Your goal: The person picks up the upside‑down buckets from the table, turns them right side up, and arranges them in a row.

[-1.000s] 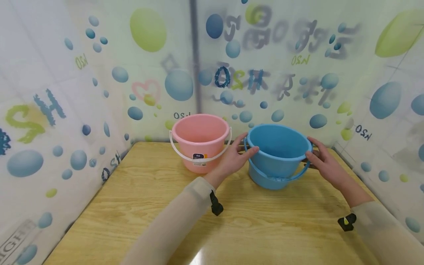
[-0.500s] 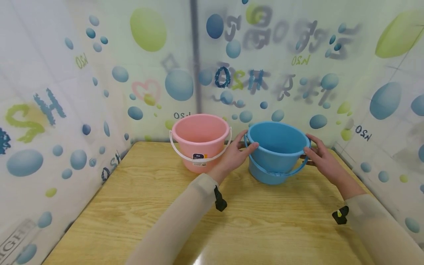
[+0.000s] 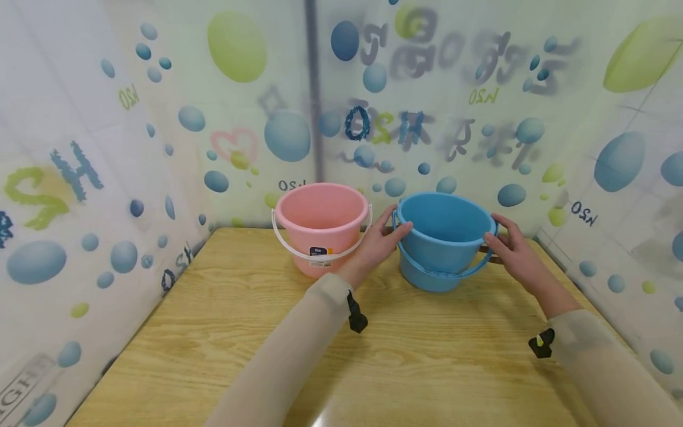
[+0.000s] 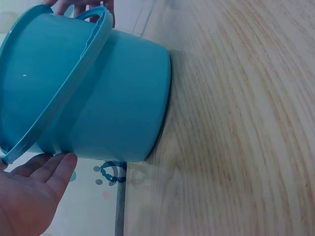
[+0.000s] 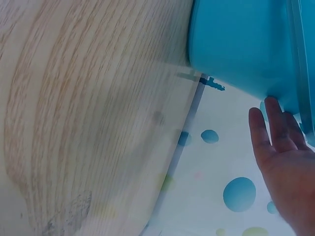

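A blue bucket (image 3: pixel 443 261) stands upright at the back right of the wooden table, its blue handle hanging down in front. My left hand (image 3: pixel 376 243) grips the rim's left side, thumb over the edge and fingers spread along the outside. On the opposite side my right hand (image 3: pixel 514 252) holds the rim in the same way; some fingertips are hidden behind the bucket. Both wrist views show the fingers (image 5: pixel 275 123) fairly straight beneath the rim. A pink bucket (image 3: pixel 320 237) with a white handle stands to the left, just beyond my left hand.
The wooden table (image 3: pixel 213 332) reaches back to a wall sheet (image 3: pixel 448 101) printed with blue and green bubbles. Similar sheets close off the left and right sides. Black straps (image 3: pixel 357 317) sit at the sleeve cuffs.
The blue bucket has slid back toward the wall and slightly left, with both hands staying at its rim. The pink bucket has not moved.
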`<state>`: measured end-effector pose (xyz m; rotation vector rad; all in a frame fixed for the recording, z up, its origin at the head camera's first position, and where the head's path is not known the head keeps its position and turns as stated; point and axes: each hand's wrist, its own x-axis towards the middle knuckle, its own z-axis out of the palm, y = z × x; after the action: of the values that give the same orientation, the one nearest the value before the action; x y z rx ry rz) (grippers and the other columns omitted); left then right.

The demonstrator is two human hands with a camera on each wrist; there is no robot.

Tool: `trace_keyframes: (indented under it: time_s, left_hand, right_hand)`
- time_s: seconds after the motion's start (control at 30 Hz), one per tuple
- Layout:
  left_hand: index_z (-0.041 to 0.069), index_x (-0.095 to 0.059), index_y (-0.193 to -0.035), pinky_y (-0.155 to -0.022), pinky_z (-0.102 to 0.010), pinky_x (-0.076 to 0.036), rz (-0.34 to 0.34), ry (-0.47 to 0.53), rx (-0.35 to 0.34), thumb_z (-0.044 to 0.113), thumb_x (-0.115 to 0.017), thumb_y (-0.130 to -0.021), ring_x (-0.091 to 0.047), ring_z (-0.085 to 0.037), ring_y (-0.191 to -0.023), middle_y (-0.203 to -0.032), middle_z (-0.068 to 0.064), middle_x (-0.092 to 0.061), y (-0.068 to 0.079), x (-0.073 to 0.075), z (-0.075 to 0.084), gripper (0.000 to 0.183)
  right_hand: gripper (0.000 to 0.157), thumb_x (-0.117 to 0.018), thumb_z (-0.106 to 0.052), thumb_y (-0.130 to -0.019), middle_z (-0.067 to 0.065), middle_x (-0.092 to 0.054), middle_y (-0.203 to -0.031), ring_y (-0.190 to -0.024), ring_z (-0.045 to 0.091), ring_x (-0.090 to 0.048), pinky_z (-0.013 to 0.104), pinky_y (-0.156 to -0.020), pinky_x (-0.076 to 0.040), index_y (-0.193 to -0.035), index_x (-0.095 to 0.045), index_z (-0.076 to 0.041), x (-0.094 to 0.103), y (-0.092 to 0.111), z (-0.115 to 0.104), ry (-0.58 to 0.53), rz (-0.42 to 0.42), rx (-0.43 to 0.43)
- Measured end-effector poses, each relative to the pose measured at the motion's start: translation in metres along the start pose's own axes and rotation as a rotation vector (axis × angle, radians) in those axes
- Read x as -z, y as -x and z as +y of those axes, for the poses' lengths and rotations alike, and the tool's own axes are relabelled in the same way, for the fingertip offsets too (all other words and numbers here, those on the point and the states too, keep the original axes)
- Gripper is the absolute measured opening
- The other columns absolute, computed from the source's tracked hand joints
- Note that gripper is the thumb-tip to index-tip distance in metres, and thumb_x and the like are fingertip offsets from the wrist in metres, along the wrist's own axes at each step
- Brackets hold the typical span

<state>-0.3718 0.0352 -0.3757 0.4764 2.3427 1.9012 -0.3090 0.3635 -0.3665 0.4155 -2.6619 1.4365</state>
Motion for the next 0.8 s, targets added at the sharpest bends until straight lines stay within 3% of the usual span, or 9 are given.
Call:
trace_keyframes:
  time_s: [0.13, 0.5, 0.8]
  left_hand:
    - [0.058, -0.026, -0.154, -0.101, -0.047, -0.054, 0.015, 0.001, 0.019, 0.072, -0.062, -0.088, -0.061, -0.026, -0.128, -0.15, -0.009, -0.055, -0.0021, 0.0005, 0.0033, 0.076]
    - [0.055, -0.017, -0.157, -0.108, -0.05, -0.049, 0.01, -0.006, -0.029, 0.062, -0.056, -0.098, -0.056, -0.028, -0.136, -0.151, -0.014, -0.053, -0.0056, -0.0019, 0.004, 0.071]
    - [0.051, -0.014, -0.159, -0.108, -0.051, -0.048, 0.015, -0.031, -0.044, 0.063, -0.053, -0.098, -0.055, -0.03, -0.136, -0.15, -0.015, -0.055, -0.0077, -0.0032, 0.0041, 0.073]
  right_hand:
    - [0.07, -0.038, -0.042, -0.11, 0.031, -0.038, -0.155, -0.131, 0.047, -0.049, 0.054, -0.098, -0.052, -0.165, 0.002, -0.023, -0.002, -0.0034, 0.0003, 0.001, 0.015, -0.003]
    - [0.076, -0.04, -0.046, -0.109, 0.035, -0.031, -0.157, -0.134, 0.056, -0.046, 0.071, -0.104, -0.042, -0.164, 0.006, -0.021, -0.0069, -0.0064, -0.0035, -0.007, 0.037, -0.04]
    - [0.076, -0.04, -0.045, -0.109, 0.036, -0.031, -0.157, -0.133, 0.055, -0.048, 0.07, -0.104, -0.043, -0.164, 0.006, -0.019, -0.0059, -0.0077, -0.0031, 0.002, 0.042, -0.036]
